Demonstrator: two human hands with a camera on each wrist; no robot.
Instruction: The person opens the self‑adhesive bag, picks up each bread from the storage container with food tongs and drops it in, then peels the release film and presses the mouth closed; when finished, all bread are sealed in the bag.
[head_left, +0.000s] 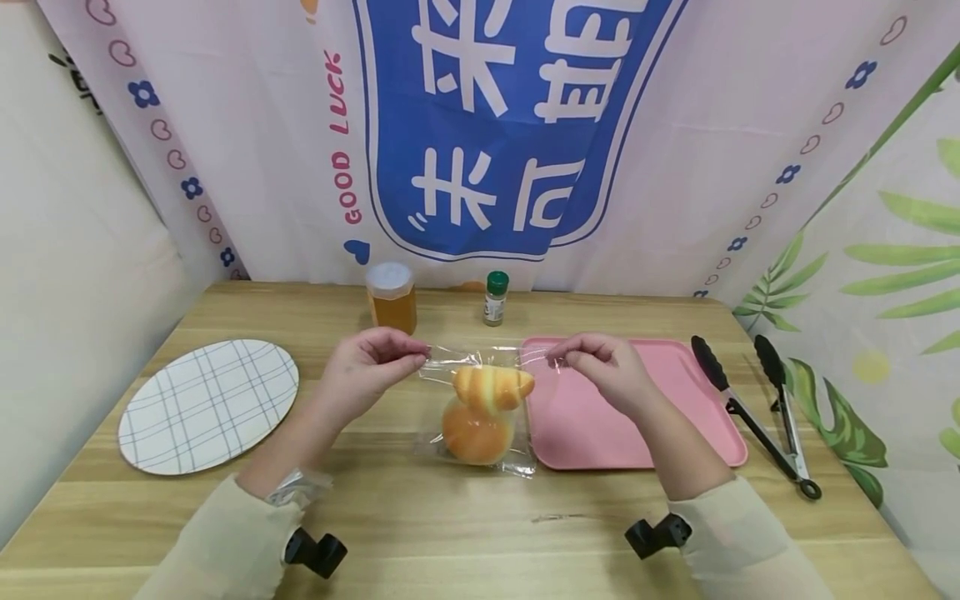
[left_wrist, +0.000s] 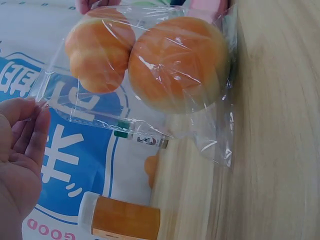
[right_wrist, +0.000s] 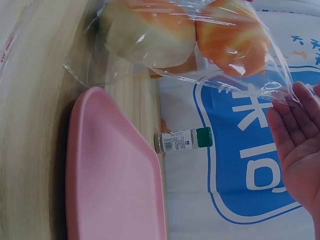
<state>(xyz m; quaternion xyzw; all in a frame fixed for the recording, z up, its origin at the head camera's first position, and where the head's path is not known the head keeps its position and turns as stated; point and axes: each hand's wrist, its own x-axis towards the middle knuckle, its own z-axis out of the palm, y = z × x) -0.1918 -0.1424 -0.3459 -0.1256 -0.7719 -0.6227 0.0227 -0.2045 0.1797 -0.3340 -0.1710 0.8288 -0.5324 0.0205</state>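
Note:
A clear plastic bag [head_left: 524,460] hangs upright over the middle of the table, its top edge stretched between the two hands. Inside it a round bun [head_left: 477,432] lies at the bottom, with a croissant-shaped bread [head_left: 492,388] above it. The left hand [head_left: 378,364] pinches the bag's upper left corner between thumb and fingers. At the upper right corner the right hand [head_left: 606,372] pinches the film the same way. Both wrist views show the bag, with the bun [left_wrist: 179,65] and the smaller bread [right_wrist: 233,37] pressed against the film.
A pink tray [head_left: 592,429] lies right of the bag, with black-and-silver tongs [head_left: 765,425] partly over its right edge. At left is a checked oval plate [head_left: 210,407]. An amber-filled jar [head_left: 393,302] and a green-capped small bottle [head_left: 495,300] stand at the back. Crumpled clear film [head_left: 300,486] lies by the left wrist.

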